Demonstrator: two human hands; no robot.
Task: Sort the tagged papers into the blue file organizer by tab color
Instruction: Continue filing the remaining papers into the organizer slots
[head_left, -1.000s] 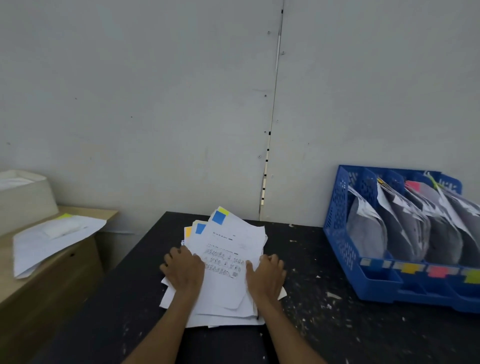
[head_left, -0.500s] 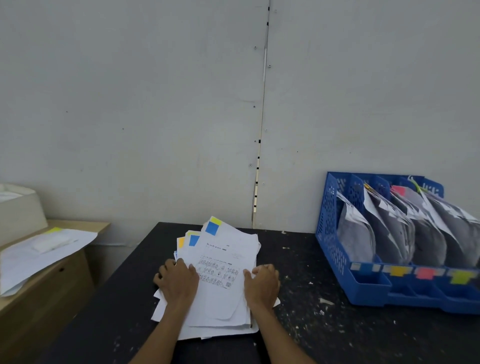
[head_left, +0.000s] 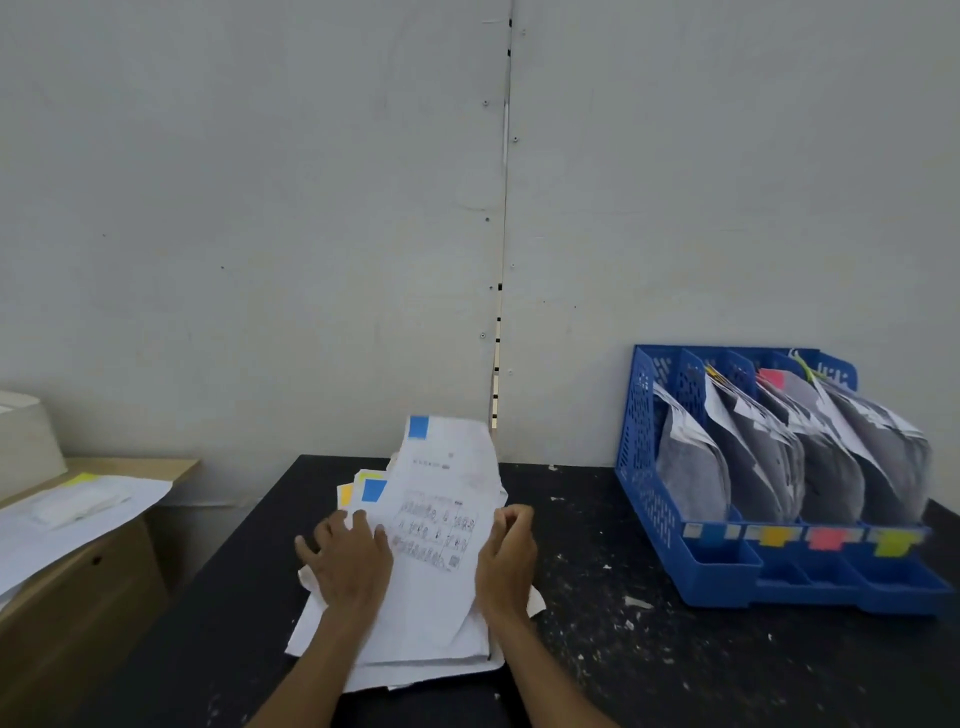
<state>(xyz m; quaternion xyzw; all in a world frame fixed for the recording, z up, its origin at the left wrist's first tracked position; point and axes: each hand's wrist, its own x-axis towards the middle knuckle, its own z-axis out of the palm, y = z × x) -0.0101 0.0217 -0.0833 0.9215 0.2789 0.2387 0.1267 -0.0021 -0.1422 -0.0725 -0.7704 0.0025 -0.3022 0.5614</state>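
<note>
Left hand (head_left: 349, 558): palm down, fingers spread and straight, pressing flat on the left side of the paper pile (head_left: 415, 639). Right hand (head_left: 506, 556): back of hand to me, wrist a bit raised, fingers (head_left: 511, 517) curled in toward my thumb at the right edge of the top sheet (head_left: 447, 478), looks like a pinch on it. Hands apart, the sheet between them. My left forearm (head_left: 317, 660) is bare, coming up from bottom centre. My right forearm (head_left: 535, 670) is bare too, slanting up-left from the lower right.
</note>
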